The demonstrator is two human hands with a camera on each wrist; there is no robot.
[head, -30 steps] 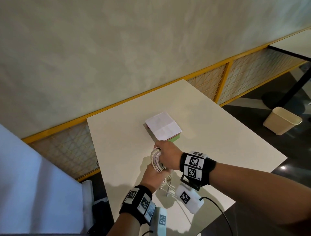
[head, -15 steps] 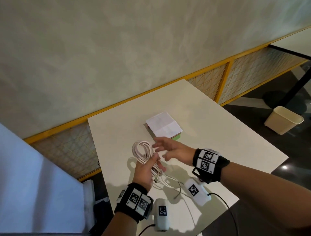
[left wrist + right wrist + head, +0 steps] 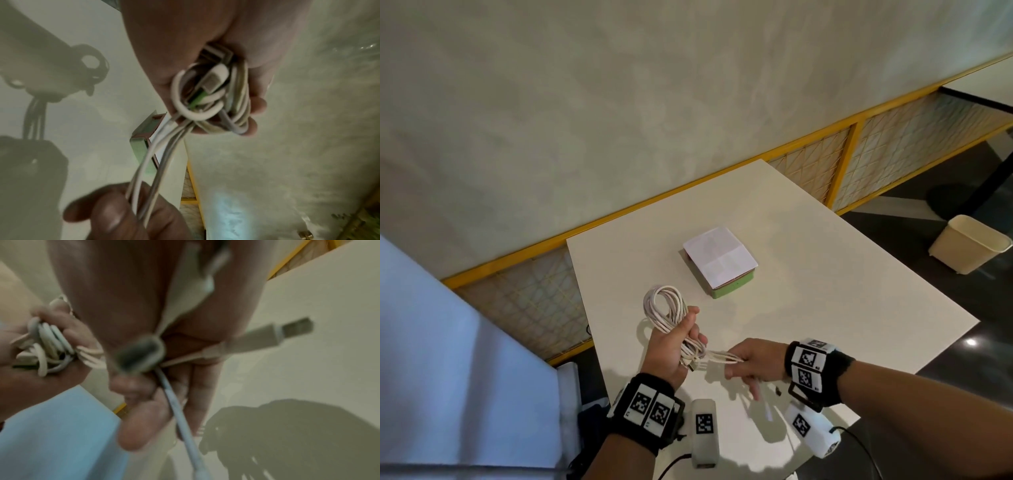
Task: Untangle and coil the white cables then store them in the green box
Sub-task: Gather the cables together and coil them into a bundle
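Observation:
My left hand (image 3: 678, 342) grips a bundle of coiled white cables (image 3: 664, 308), whose loops stick up above the fist; in the left wrist view the same cables (image 3: 213, 100) are wound in the curled fingers. Several loose strands (image 3: 722, 358) run right to my right hand (image 3: 750, 363), which pinches them just beside the left hand. In the right wrist view a USB plug (image 3: 287, 332) pokes out past the right hand's fingers. The green box (image 3: 729, 287) sits mid-table beyond both hands, with a white lid (image 3: 719, 260) lying on top of it.
The white table (image 3: 825, 291) ends close to my body at the front and drops off at the right. A beige bin (image 3: 969, 243) stands on the dark floor at right. A yellow-framed mesh rail (image 3: 825, 164) runs along the wall behind the table.
My right hand left the coil, swung out open, then came back lower and took hold of the loose strands. My left hand lifted the coil up and left.

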